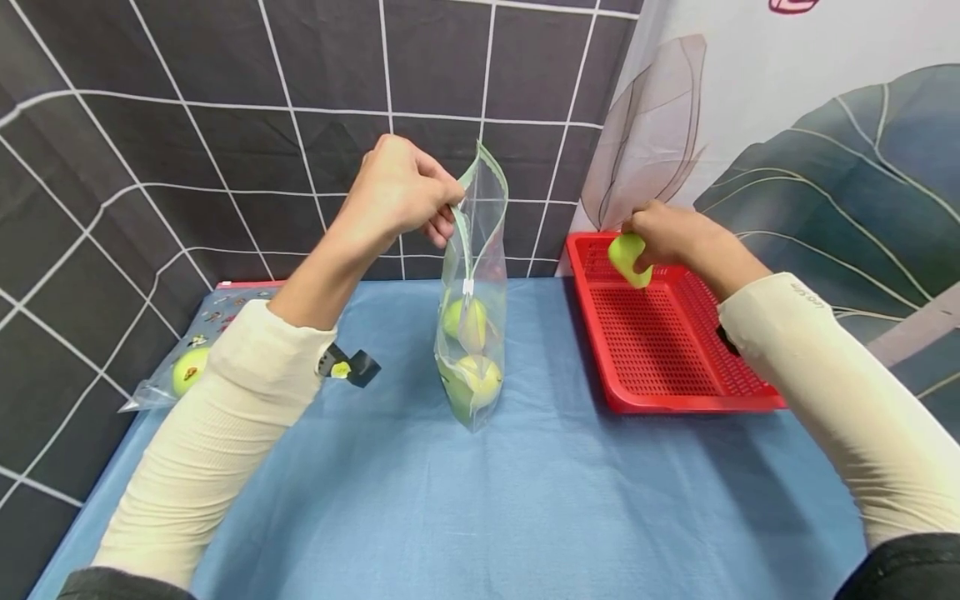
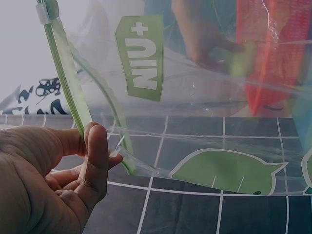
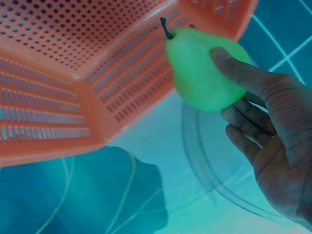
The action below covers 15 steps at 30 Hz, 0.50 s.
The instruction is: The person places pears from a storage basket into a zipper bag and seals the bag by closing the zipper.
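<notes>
My left hand point(image 1: 408, 187) pinches the green zip edge of a clear zip bag point(image 1: 491, 242) near its top, and the bag stands upright with its mouth parted. Two yellow-green fruits sit inside it, an upper fruit point(image 1: 465, 323) and a lower fruit point(image 1: 480, 379). In the left wrist view, the green zip strip point(image 2: 66, 73) runs up from thumb and finger to a white slider point(image 2: 43, 12). My right hand point(image 1: 663, 237) holds a green pear point(image 3: 207, 68) with a dark stem, thumb on one side and fingers on the other, over the far left of the red basket point(image 1: 622, 400).
The perforated red basket stands at the right on a blue cloth point(image 1: 450, 500). At the far left, another clear bag with printed figures point(image 1: 217, 321) holds a yellow-green fruit point(image 1: 190, 369). Behind hang a dark gridded cloth point(image 1: 435, 58) and a leaf-patterned curtain point(image 1: 750, 108).
</notes>
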Motion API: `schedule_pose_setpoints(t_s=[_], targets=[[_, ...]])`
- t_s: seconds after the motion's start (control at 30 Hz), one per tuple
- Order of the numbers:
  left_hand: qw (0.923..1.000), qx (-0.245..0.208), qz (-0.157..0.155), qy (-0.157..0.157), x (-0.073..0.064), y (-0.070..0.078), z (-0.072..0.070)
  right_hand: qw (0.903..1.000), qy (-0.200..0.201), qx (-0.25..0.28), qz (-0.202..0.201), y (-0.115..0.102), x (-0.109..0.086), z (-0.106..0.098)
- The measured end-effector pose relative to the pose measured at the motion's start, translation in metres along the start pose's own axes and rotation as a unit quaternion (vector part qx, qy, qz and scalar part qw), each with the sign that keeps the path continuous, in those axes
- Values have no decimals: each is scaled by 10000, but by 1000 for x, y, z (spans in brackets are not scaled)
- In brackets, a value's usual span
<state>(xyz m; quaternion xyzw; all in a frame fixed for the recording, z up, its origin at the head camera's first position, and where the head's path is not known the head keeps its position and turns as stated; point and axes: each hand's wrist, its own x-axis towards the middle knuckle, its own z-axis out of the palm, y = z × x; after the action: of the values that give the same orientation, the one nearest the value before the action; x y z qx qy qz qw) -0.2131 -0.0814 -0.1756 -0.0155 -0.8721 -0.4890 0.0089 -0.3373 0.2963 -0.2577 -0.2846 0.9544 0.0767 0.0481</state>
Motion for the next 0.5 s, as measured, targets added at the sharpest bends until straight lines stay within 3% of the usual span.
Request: schedule_pose_setpoints(t_s=[0.33, 0.5], targets=[[9999, -12, 105, 5, -1, 0, 1, 9963, 675, -92, -524, -19, -2, -25], [9999, -23, 115, 8, -2, 0, 1, 9950, 858, -95, -497, -29, -4, -36]])
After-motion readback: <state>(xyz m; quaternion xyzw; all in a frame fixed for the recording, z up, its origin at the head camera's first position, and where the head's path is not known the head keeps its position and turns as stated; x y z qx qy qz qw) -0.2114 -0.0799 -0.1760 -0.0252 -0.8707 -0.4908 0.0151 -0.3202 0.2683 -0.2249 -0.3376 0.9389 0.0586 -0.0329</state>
